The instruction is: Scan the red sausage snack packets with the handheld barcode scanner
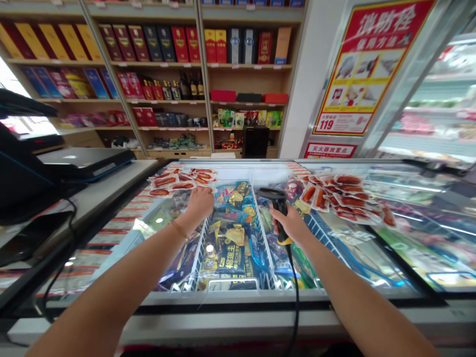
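Note:
My right hand (288, 223) is wrapped around the grip of a black barcode scanner (274, 194), whose cable hangs down toward me. The scanner's head points left, above the freezer's glass top. My left hand (201, 204) has its fingers curled at the near right edge of a group of vacuum-packed sausages (182, 179), closed on a sausage packet there; the fingertips are partly hidden. A second pile of sausage packets (338, 193) lies on the glass to the right of the scanner.
Under the glass, white wire baskets (262, 233) hold bagged frozen goods (230, 250). A scale-like device (87, 161) and a dark screen (22, 168) stand on the left counter. Shelves of boxes and bottles (163, 89) rise behind. A red fire-hydrant poster (368, 64) hangs on the pillar.

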`<state>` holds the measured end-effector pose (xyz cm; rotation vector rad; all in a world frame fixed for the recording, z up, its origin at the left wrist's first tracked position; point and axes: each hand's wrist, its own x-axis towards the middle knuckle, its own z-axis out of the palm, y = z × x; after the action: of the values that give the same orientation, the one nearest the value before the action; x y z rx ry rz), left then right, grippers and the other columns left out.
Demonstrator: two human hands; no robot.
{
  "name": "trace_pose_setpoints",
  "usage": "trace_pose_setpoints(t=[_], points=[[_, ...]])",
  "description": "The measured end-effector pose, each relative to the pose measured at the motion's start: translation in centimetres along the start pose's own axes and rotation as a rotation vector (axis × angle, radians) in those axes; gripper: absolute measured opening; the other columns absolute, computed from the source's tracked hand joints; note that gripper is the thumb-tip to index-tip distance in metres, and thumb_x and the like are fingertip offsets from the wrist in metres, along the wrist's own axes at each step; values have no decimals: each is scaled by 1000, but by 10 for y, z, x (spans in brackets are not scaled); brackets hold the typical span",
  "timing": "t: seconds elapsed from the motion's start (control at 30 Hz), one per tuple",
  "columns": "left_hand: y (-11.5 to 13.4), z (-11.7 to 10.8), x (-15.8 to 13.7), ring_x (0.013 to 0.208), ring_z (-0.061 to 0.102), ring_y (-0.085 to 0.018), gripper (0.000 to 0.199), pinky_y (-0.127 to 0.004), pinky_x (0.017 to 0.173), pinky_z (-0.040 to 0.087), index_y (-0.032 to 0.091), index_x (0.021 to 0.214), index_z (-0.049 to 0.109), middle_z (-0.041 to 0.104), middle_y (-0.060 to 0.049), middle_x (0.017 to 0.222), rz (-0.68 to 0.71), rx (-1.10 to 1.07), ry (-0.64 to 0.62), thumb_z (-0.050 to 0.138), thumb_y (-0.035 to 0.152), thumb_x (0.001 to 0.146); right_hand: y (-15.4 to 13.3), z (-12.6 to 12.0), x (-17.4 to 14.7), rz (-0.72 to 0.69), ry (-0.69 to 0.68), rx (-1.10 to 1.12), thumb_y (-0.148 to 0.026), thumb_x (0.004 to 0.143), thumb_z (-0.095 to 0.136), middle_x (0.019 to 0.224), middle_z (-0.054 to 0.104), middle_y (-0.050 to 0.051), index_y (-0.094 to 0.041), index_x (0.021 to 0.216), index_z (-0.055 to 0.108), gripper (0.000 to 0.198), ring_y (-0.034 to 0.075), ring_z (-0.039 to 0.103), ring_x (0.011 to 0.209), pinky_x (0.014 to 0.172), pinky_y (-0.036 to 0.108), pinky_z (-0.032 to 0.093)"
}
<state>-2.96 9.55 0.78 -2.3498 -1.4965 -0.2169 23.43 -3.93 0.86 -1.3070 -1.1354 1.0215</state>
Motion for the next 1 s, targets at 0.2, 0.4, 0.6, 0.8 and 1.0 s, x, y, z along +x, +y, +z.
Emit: trace_pose_setpoints(t=[0.2,0.4,0.6,0.8,1.0], points=[[69,-25,-28,97,61,-26,28,-37,83,44,13,92,73,66,-16,100,104,-226,-37,46,16,84,-4,1,-5,-27,20,-1,-42,73,66,53,54,-8,-20,97,52,36,11,51,36,38,23,43],[48,-43,-15,94,64,-22,31,-32,85,47,18,98,72,70,-10,104,-244,-551,94,46,30,87,-5,1,-9,-56,25,-12,-41,74,64,53,55,-7,-19,95,52,33,11,51,36,37,23,42],[15,-5,-20,125,52,-33,59,-47,101,40,16,136,48,60,-17,130,-449,-607,-32,59,39,83,-2,2,-8,-66,17,-24,-42,75,63,53,54,-7,-20,95,52,32,11,51,36,37,23,44],[7,7,-29,118,58,-28,70,-41,101,41,20,140,45,63,-12,127,-191,-785,-100,67,35,75,2,4,-8,-62,-5,-66,-43,74,65,53,55,-6,-19,98,53,35,11,51,35,36,23,43],[9,8,-26,100,65,-25,55,-32,90,47,17,121,65,70,-9,111,-119,-822,-48,69,29,68,5,10,-10,-61,-42,-58,-45,73,66,51,53,-7,-19,97,53,38,11,49,35,36,23,43]])
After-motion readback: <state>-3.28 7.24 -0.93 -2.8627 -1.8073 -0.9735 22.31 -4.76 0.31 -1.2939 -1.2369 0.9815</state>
